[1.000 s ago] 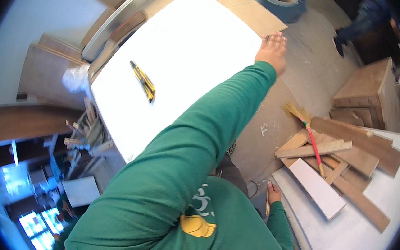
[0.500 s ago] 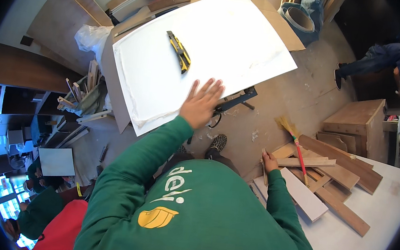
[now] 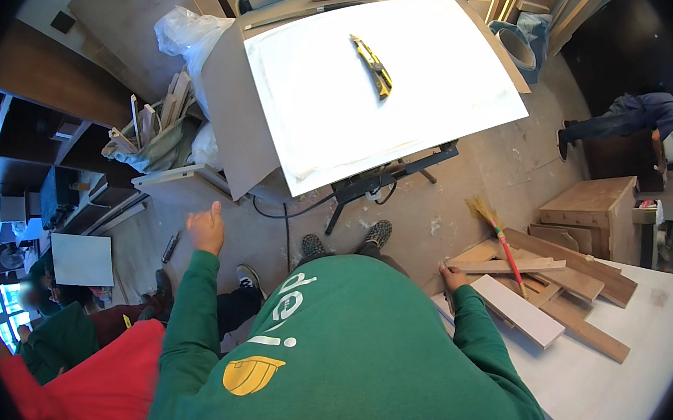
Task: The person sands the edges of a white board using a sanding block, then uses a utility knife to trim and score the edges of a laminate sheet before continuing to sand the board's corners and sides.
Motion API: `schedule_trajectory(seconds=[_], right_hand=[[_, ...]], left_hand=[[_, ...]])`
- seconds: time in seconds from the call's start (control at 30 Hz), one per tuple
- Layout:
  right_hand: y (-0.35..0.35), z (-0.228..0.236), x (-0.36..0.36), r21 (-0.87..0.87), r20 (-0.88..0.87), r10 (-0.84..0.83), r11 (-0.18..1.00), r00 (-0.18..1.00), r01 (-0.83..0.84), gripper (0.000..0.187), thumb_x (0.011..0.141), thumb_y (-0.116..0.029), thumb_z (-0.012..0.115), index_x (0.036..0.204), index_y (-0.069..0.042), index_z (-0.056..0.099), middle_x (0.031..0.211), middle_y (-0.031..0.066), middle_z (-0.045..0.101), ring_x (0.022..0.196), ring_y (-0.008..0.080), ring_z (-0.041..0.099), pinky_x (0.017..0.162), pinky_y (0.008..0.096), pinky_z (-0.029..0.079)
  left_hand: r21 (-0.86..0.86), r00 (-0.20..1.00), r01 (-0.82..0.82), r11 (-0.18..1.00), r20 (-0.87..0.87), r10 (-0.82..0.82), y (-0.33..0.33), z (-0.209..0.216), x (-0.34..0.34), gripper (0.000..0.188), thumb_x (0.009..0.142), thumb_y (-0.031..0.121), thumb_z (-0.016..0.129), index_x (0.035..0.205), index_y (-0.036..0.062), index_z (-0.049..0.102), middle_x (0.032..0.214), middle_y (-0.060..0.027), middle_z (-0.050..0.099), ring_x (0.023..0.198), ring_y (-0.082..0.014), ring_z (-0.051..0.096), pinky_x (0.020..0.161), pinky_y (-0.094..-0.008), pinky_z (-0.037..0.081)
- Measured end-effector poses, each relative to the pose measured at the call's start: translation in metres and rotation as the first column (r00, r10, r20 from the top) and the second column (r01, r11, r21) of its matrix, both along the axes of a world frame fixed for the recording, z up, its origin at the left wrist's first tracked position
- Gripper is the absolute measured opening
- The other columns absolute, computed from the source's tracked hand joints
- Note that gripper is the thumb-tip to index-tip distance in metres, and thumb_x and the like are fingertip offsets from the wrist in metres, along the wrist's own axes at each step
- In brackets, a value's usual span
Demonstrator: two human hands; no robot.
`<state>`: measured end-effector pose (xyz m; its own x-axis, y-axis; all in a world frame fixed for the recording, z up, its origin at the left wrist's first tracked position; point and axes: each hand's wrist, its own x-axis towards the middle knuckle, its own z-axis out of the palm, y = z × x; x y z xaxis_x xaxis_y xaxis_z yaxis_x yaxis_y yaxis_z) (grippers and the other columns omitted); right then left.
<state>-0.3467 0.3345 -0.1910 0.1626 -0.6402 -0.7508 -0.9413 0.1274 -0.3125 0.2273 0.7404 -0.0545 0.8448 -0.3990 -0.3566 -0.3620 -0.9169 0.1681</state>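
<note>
My left hand [image 3: 205,230] is raised over the floor to the left of my body, away from the board, its fingers slightly apart with nothing in them. At the right, my right hand [image 3: 453,279] has its fingers curled in at the near end of some wooden strips [image 3: 508,266]; what they grip, if anything, is hidden. A white board [image 3: 313,112] lies flat on a dark-framed stand [image 3: 387,178] in front of me. On the board rests a black-and-yellow utility knife [image 3: 373,69], touched by neither hand.
Wood offcuts [image 3: 582,335] and a red-handled broom [image 3: 510,261] lie on a white panel [image 3: 655,318] to the right. A wooden cabinet [image 3: 589,204] stands behind. Left are a sack of scrap wood [image 3: 158,142] and a person in red [image 3: 110,374]. Another person [image 3: 633,116] bends at far right.
My left hand has lifted off the white board and swung left and back toward me. The view has shifted, and the red-sleeved person shows closer at the lower left. My right hand stays by the wood.
</note>
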Motion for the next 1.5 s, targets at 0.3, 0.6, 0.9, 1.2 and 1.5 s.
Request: schedule_trajectory(seconds=[0.3,0.6,0.9,1.2,1.5], right_hand=[[0.047,0.039,0.033,-0.004,-0.082,0.093,0.996,0.992,-0.094,0.074,0.093,-0.059,0.059,0.137,0.000,0.061,0.134,0.0279,0.063,0.129,0.0409,0.059,0.111,0.0432,0.043],[0.071,0.054,0.050,-0.003,-0.003,0.084,0.996,0.996,-0.084,0.075,0.095,-0.058,0.058,0.140,0.002,0.058,0.138,0.0279,0.060,0.131,0.0390,0.057,0.111,0.0425,0.043],[0.053,0.067,0.028,0.012,-0.114,0.109,0.994,0.987,-0.109,0.077,0.094,-0.061,0.057,0.139,0.002,0.059,0.136,0.0294,0.061,0.130,0.0406,0.057,0.111,0.0440,0.043],[-0.063,0.032,0.019,0.009,0.031,0.146,0.989,0.989,-0.146,0.074,0.095,-0.057,0.057,0.136,0.005,0.060,0.133,0.0297,0.063,0.128,0.0414,0.059,0.110,0.0446,0.044],[-0.279,-0.035,-0.084,-0.111,0.035,0.328,0.940,0.944,-0.323,0.069,0.095,-0.057,0.060,0.137,-0.003,0.062,0.133,0.0249,0.065,0.124,0.0371,0.063,0.106,0.0411,0.047]], left_hand=[[-0.601,0.989,0.024,0.799,-0.105,-0.109,-0.013,-0.017,-0.068,0.044,0.101,0.025,0.055,0.142,0.0105,0.053,0.094,-0.0208,0.072,0.088,-0.0390,0.070,0.083,-0.0486,0.052],[-0.692,0.935,-0.014,0.722,-0.264,-0.235,-0.035,-0.009,-0.079,0.036,0.094,0.015,0.065,0.130,0.0086,0.064,0.087,-0.0136,0.070,0.083,-0.0343,0.068,0.080,-0.0453,0.053],[-0.751,0.921,0.372,0.546,0.372,-0.116,-0.106,0.043,-0.096,0.033,0.084,0.022,0.080,0.113,0.0083,0.072,0.108,-0.0095,0.066,0.107,-0.0303,0.062,0.096,-0.0446,0.047],[-0.514,0.738,0.560,0.650,0.666,-0.109,-0.132,0.031,-0.088,0.024,0.080,0.017,0.082,0.104,0.0129,0.077,0.118,-0.0061,0.067,0.118,-0.0302,0.058,0.100,-0.0456,0.044],[-0.352,0.675,0.463,0.814,0.735,-0.066,-0.219,0.053,-0.149,0.015,0.082,0.006,0.078,0.096,0.0091,0.075,0.097,-0.0015,0.070,0.092,-0.0236,0.064,0.085,-0.0396,0.048]])
